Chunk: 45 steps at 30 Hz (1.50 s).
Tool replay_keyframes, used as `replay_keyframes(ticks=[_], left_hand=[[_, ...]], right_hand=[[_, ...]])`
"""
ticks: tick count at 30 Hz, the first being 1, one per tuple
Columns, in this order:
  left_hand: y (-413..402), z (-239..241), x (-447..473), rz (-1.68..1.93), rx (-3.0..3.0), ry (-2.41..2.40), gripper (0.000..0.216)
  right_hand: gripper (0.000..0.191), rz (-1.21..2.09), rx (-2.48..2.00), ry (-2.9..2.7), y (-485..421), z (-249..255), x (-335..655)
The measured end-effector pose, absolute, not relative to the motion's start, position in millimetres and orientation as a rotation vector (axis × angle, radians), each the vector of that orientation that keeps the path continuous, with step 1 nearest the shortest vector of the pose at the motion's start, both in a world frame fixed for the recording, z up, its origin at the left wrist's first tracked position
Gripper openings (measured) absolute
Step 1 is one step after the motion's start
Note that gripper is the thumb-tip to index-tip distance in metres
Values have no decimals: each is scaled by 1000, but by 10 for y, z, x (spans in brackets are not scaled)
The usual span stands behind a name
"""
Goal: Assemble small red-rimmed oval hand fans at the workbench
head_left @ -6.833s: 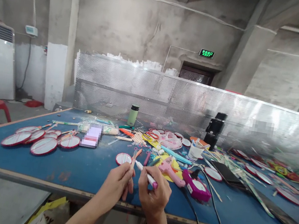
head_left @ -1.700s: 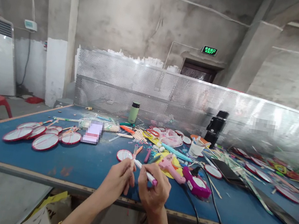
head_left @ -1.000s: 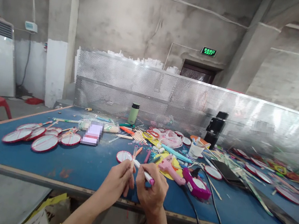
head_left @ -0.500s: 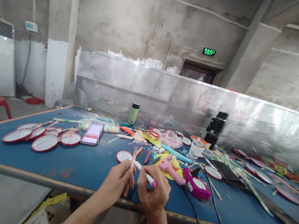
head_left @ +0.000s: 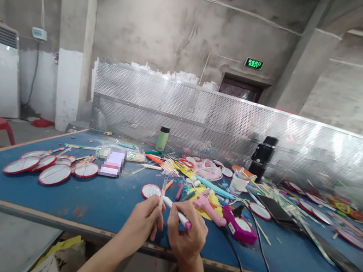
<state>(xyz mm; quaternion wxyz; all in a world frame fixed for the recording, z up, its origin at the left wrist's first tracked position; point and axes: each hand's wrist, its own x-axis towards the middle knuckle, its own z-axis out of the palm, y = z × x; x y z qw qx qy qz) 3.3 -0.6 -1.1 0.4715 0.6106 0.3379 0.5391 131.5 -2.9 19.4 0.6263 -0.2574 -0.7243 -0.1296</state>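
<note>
My left hand (head_left: 142, 224) is closed round a thin flat stick (head_left: 163, 189) that stands upright above the near edge of the blue table (head_left: 100, 199). My right hand (head_left: 187, 236) grips a white marker with a pink end (head_left: 177, 213), its tip touching the stick. Both hands sit close together. Just beyond them lie a round red-rimmed disc (head_left: 151, 191), a pink glue gun (head_left: 206, 204) and a magenta glue gun (head_left: 240, 224).
A group of red-rimmed discs (head_left: 49, 167) lies at the left. Sticks, scissors, a white cup (head_left: 238, 183), a green flask (head_left: 162, 138), a black bottle (head_left: 261, 157) and a dark phone (head_left: 275, 209) crowd the far side. Black cords (head_left: 259, 262) hang over the front edge. A perforated metal screen (head_left: 225, 125) backs the table.
Almost nothing has changed: both hands keep the stick and marker together, with only small shifts of the marker tip and of the camera.
</note>
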Motion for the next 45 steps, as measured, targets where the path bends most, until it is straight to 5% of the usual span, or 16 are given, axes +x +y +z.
replay_keyframes(ticks=[45], left_hand=[[-19, 10, 36, 1322, 1514, 842, 23]], right_hand=[[10, -310, -601, -1644, -26, 186, 1319]])
